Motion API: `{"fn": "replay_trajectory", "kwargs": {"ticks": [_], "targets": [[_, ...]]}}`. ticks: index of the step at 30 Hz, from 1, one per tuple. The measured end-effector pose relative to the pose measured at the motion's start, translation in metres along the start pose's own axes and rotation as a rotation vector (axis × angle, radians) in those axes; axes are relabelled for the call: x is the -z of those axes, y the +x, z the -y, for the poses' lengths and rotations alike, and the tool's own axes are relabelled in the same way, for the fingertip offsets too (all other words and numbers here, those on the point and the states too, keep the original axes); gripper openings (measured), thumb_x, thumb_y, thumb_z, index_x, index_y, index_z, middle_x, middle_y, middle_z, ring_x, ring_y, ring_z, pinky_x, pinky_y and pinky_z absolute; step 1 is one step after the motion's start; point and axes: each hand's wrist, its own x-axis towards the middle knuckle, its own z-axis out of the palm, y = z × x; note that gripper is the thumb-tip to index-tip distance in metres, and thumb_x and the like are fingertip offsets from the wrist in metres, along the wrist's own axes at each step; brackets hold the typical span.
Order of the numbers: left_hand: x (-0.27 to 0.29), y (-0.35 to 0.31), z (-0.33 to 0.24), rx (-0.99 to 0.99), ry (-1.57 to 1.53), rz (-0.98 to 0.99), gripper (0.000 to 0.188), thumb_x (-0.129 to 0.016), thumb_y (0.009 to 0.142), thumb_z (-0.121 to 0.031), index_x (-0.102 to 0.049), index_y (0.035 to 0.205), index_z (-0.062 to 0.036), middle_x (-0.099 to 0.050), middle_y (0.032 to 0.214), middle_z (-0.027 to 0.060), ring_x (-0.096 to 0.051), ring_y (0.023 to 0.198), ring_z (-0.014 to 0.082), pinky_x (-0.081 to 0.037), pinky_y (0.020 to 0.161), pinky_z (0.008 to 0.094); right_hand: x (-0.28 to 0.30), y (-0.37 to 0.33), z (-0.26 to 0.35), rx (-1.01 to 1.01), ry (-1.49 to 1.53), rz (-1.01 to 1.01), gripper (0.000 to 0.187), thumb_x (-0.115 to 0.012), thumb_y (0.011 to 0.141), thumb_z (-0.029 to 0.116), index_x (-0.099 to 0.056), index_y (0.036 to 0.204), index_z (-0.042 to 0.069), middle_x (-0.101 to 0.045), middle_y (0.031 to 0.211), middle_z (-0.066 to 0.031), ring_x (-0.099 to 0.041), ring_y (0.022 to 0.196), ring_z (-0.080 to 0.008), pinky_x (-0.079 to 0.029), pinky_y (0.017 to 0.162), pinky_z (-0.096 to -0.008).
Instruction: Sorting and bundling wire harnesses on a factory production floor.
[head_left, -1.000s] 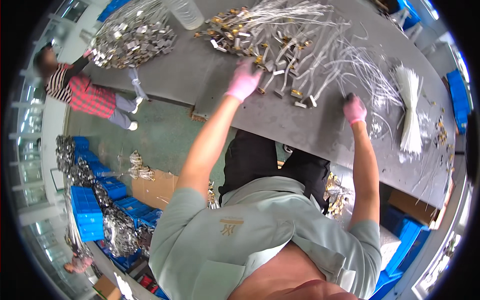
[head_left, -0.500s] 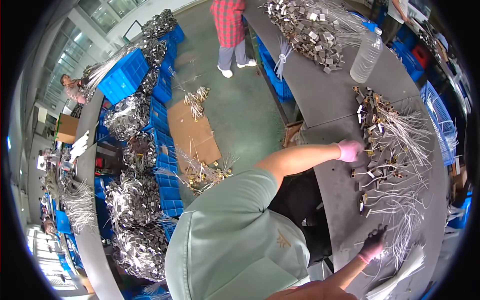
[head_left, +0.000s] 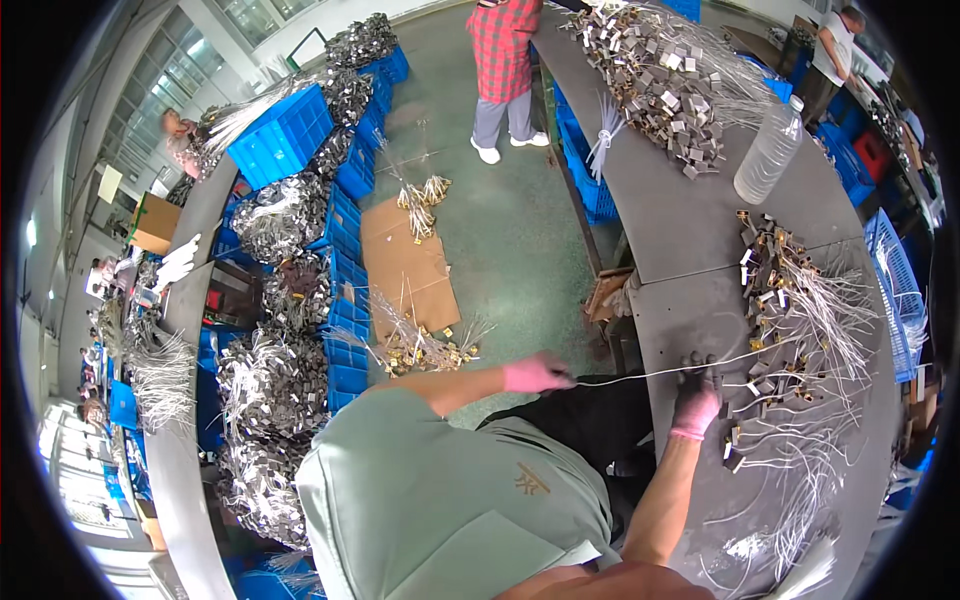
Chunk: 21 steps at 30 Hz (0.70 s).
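White wire [head_left: 640, 374], one, thin and taut, was pinched between left hand [head_left: 535, 374] and right hand [head_left: 697, 397]; one clear bottle [head_left: 768, 152] stood on the grey table [head_left: 690, 220].

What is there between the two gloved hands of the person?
In the head view, a thin white wire runs taut from the left hand to the right hand. It passes over dark trousers and the grey table's edge.
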Motion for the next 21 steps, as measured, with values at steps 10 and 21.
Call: {"fn": "replay_trajectory", "kwargs": {"ticks": [10, 21], "targets": [[0.017, -0.027, 0.028, 0.285, -0.138, -0.075, 0.031, -0.068, 0.082, -0.029, -0.062, 0.072, 0.0, -0.055, 0.058, 0.0076, -0.053, 0.052, 0.0142, -0.044, 0.054, 0.0304, 0.059, -0.009, 0.098, 0.332, 0.209, -0.08, 0.05, -0.042, 0.099, 0.031, -0.033, 0.14, 0.003, -0.046, 0.137, -0.0212, -0.052, 0.117, -0.0378, -0.045, 0.092, -0.0487], [0.019, -0.023, 0.039, 0.265, -0.094, -0.085, 0.033, -0.067, 0.084, -0.031, -0.06, 0.071, -0.0015, -0.055, 0.058, 0.0055, -0.052, 0.052, 0.0126, -0.043, 0.052, 0.0295, 0.057, -0.031, 0.122, 0.641, -0.003, -0.349, 0.041, -0.039, 0.1, 0.017, -0.035, 0.133, -0.009, -0.05, 0.125, -0.034, -0.056, 0.111, -0.0433, -0.052, 0.086, -0.0481]]}}
